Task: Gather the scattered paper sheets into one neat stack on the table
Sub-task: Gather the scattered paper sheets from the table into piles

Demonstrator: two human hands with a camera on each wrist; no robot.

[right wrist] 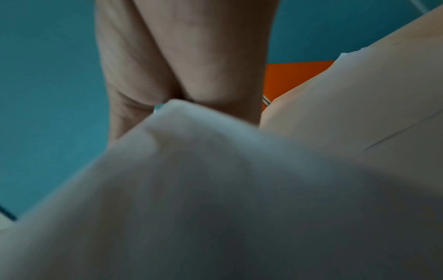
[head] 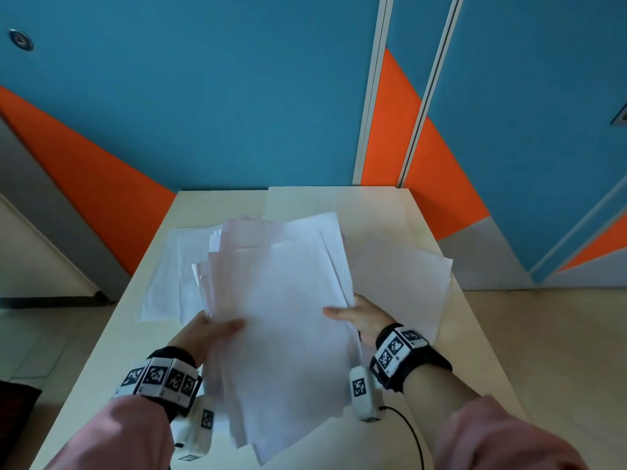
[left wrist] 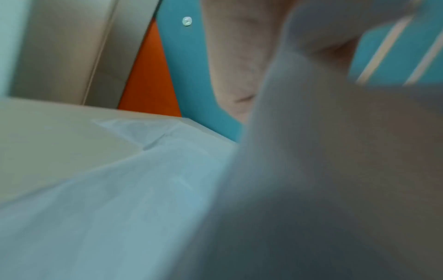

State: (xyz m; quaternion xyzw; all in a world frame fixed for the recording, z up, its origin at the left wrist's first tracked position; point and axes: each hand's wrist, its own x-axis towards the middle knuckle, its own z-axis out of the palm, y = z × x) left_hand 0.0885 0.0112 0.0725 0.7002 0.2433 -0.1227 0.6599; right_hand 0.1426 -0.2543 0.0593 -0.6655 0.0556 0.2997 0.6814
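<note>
A loose, uneven bundle of white paper sheets [head: 281,310] is held tilted above the cream table [head: 305,201], its edges fanned out. My left hand [head: 213,329] grips the bundle's left edge, thumb lying on top. My right hand [head: 353,313] grips the right edge, thumb on top too. Two sheets [head: 166,276] lie flat on the table at the left, and another sheet [head: 403,279] lies at the right. In the left wrist view the held paper [left wrist: 323,180] fills the right side, with the flat sheets [left wrist: 107,199] below. In the right wrist view my fingers [right wrist: 182,62] rise behind the paper [right wrist: 215,189].
The table stands against a blue and orange wall [head: 203,96] with pale vertical strips [head: 373,96]. A black cable [head: 412,432] runs off the near right of the table. Pale floor [head: 543,334] shows to the right, and a dark mat [head: 17,401] lies at the lower left.
</note>
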